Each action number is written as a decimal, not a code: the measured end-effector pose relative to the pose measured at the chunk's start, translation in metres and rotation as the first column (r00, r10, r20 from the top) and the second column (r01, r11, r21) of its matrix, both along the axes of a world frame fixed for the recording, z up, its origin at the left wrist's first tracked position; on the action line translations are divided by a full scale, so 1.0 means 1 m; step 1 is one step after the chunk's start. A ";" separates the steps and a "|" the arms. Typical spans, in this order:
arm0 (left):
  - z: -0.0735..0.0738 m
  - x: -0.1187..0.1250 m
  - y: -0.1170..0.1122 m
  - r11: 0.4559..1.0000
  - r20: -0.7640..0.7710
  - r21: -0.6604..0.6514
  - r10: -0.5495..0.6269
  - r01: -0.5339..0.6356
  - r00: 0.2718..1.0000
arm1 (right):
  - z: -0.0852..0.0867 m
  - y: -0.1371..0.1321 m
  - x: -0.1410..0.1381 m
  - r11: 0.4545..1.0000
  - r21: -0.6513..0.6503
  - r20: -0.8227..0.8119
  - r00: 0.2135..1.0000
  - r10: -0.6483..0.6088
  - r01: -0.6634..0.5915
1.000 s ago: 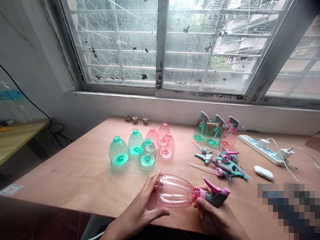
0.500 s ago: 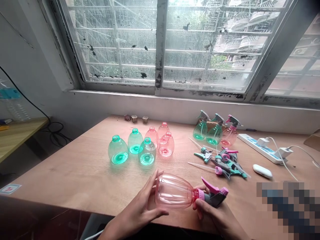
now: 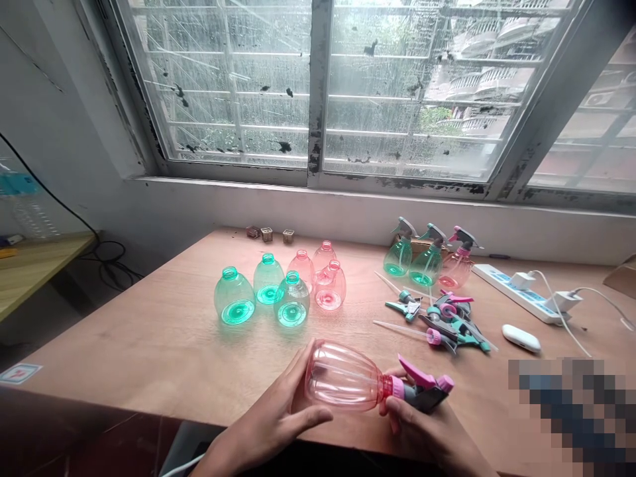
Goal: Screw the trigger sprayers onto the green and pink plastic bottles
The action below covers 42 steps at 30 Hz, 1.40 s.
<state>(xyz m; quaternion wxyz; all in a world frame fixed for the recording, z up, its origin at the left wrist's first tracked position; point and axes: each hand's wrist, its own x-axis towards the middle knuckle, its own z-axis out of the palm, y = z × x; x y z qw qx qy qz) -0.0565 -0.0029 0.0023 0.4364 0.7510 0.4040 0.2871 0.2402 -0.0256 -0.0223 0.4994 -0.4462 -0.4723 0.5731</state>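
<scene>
I hold a clear pink spray bottle (image 3: 342, 382) on its side over the near edge of the wooden table (image 3: 149, 344). My left hand (image 3: 275, 414) cups its round base, fingers curled round it. My right hand (image 3: 422, 434) grips the pink and grey trigger head (image 3: 422, 387) fitted at the bottle's neck. Beyond them, three green bottles (image 3: 265, 296) and three pink bottles (image 3: 320, 275) stand without heads. A pile of loose trigger heads (image 3: 447, 321) with dip tubes lies to the right.
Three bottles fitted with heads (image 3: 427, 258) stand at the back right. A white power strip (image 3: 521, 291) with plugs and a white oval device (image 3: 521, 338) lie further right. Three small cubes (image 3: 271, 233) sit by the wall. Another table (image 3: 34, 265) stands at left.
The pink bottle has shifted slightly left and turned a little in my hands. Both hands keep their grip.
</scene>
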 end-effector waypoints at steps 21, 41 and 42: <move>-0.005 0.003 0.005 1.000 0.064 0.006 0.013 -0.013 0.998 | -0.001 0.002 0.007 0.998 -0.001 0.029 0.997 0.069 -0.069; 0.009 0.005 0.002 0.996 0.105 -0.087 0.007 0.002 0.994 | 0.001 0.003 0.010 0.991 0.042 0.116 0.986 0.121 -0.126; 0.010 0.005 0.002 0.997 0.091 -0.076 0.018 -0.011 0.996 | 0.002 0.003 0.010 0.992 0.043 0.114 0.987 0.112 -0.117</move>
